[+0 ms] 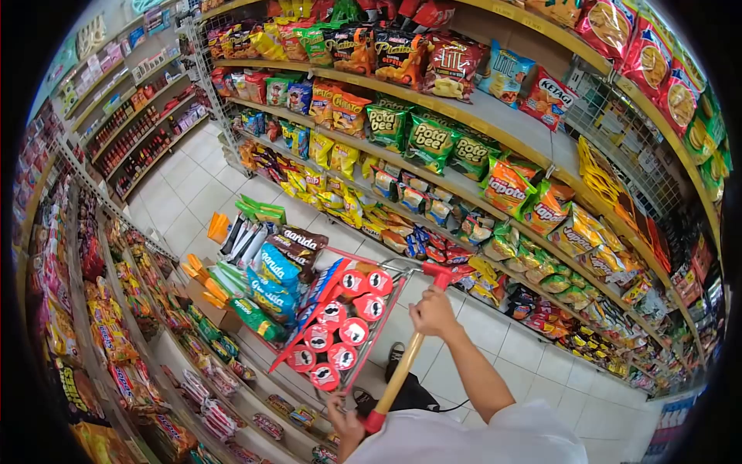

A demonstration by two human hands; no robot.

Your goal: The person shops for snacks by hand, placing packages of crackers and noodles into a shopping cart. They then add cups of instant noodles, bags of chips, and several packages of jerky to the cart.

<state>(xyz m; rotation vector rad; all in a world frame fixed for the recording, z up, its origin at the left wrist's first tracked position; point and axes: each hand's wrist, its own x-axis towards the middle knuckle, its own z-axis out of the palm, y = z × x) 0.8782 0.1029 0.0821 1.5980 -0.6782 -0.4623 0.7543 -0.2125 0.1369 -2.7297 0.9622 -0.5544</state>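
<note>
My right hand (434, 313) is closed around the wooden handle bar (402, 371) of a shopping cart, near its red end piece. My left hand (345, 417) is at the near left corner of the cart (363, 379), its fingers curled against the metal frame. Inside the cart, several round red-and-white lidded containers (354, 331) stand close together at the handle end. Beyond them lie blue Garuda snack bags (278, 267), a brown Garuda bag (303, 241) and a green bag (259, 319).
Shelves of chip bags (429, 141) run along the right side. Candy and snack racks (116, 340) curve close along the left. White floor tiles (185, 182) show in the aisle beyond the cart, and bottle shelves (139, 131) stand at the far end. A cardboard box (212, 305) sits left of the cart.
</note>
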